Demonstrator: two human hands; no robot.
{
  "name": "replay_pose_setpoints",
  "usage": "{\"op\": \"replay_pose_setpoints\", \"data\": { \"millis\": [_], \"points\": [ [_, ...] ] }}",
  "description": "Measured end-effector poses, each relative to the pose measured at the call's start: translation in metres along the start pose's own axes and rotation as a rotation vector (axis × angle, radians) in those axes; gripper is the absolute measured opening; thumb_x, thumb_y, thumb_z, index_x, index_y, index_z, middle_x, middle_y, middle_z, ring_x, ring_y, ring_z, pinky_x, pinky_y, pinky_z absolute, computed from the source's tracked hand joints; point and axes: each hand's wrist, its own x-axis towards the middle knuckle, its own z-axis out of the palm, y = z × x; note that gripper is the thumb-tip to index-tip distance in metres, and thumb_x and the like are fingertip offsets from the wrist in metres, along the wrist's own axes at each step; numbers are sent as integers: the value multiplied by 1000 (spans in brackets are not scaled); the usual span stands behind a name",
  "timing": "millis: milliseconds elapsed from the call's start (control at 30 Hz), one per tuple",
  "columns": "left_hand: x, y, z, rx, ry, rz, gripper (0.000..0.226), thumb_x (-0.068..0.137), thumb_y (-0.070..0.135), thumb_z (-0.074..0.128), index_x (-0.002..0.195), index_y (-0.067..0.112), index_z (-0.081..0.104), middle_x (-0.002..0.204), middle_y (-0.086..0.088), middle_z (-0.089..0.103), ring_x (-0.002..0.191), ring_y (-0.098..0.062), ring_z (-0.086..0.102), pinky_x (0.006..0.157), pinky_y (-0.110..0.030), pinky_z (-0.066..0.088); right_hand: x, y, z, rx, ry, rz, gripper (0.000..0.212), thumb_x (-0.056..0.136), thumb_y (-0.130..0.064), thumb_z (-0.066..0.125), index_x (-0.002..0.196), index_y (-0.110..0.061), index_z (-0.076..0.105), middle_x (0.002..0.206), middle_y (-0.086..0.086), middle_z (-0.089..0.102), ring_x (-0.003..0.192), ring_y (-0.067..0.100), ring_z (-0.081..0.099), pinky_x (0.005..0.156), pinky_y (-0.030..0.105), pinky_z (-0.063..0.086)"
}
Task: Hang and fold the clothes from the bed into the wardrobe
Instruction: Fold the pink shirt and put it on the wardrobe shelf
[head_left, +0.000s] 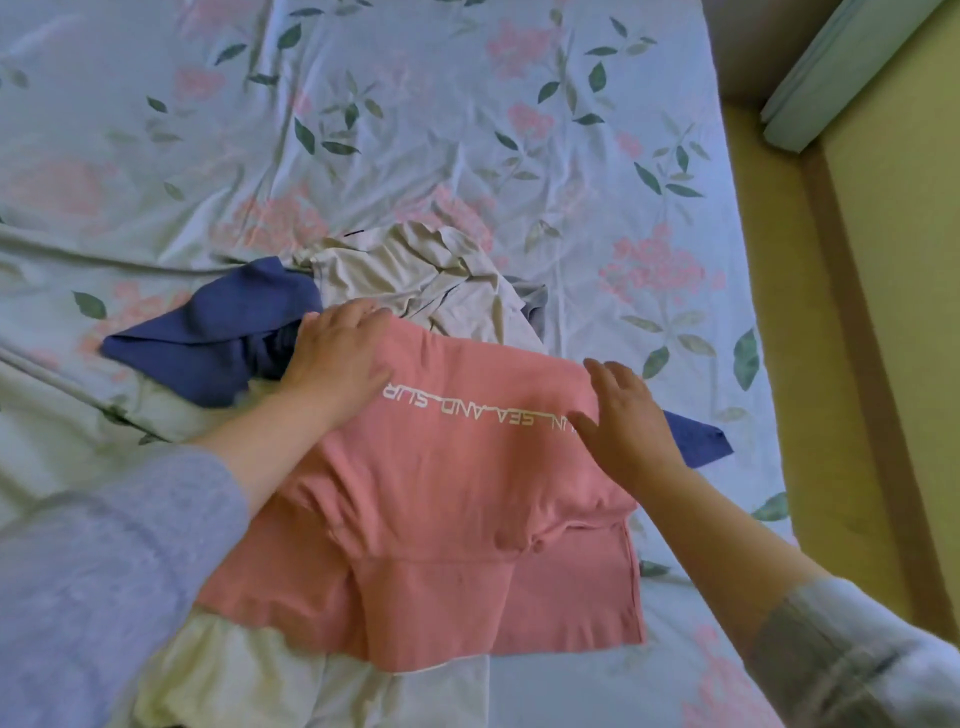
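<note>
A pink t-shirt (457, 499) with white lettering lies partly folded on the bed, on top of other clothes. My left hand (337, 358) rests flat on its upper left corner, fingers straight. My right hand (623, 421) lies flat on its upper right edge, over the end of the lettering. Under and behind the pink shirt lie a blue garment (218, 338), whose other end (696, 436) sticks out at the right, and a crumpled beige garment (415, 275). A cream garment (249, 670) shows below the pink shirt's hem.
The bed carries a pale blue sheet (467, 130) with pink flowers and green leaves, wrinkled at the left. The mattress edge runs down the right side beside a yellow-tan bed frame (810, 312). A pale folded panel (841, 67) leans at the top right.
</note>
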Motion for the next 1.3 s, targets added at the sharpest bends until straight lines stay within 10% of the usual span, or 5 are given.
{"op": "replay_pose_setpoints", "data": {
  "millis": [200, 533, 667, 1000, 1300],
  "points": [
    [-23, 9, 51, 14, -458, -49, 78, 94, 65, 29, 155, 29, -4, 161, 6, -19, 147, -18, -21, 119, -44, -8, -8, -14, 46, 81, -208, 8, 67, 98, -45, 47, 155, -24, 19, 163, 10, 15, 148, 32, 18, 119, 50, 18],
    [-10, 5, 57, -81, -511, -204, 90, 85, 79, 24, 152, 34, -16, 154, 6, -37, 144, -21, -30, 118, -47, -12, -2, 13, 71, 107, -387, 293, 90, 87, -77, 28, 157, -27, 0, 165, 2, 1, 151, 27, -1, 122, 49, 6],
    [-13, 28, 54, -14, -382, -55, 83, 92, 67, 29, 155, 22, -1, 161, 1, -20, 147, -25, -23, 116, -54, -11, -9, 20, 66, 237, -84, 357, 48, 96, -49, 46, 120, -8, 52, 144, 14, 41, 131, 33, 37, 104, 47, 37],
    [29, 158, 51, -126, -359, 349, 56, 96, 40, 48, 143, 12, 36, 153, -6, 30, 141, -23, 28, 115, -36, 21, -72, 65, 89, 638, -34, 856, 28, 93, -42, 58, 101, -15, 53, 87, -1, 58, 84, 22, 54, 72, 33, 40],
    [85, 223, 81, 43, -562, 408, 68, 86, 48, 61, 137, 12, 35, 141, -9, 43, 129, -29, 43, 105, -42, 35, -89, 72, 102, 832, 9, 859, 39, 89, -46, 61, 66, -16, 55, 63, -6, 57, 61, 11, 52, 54, 28, 36]
  ]
}}
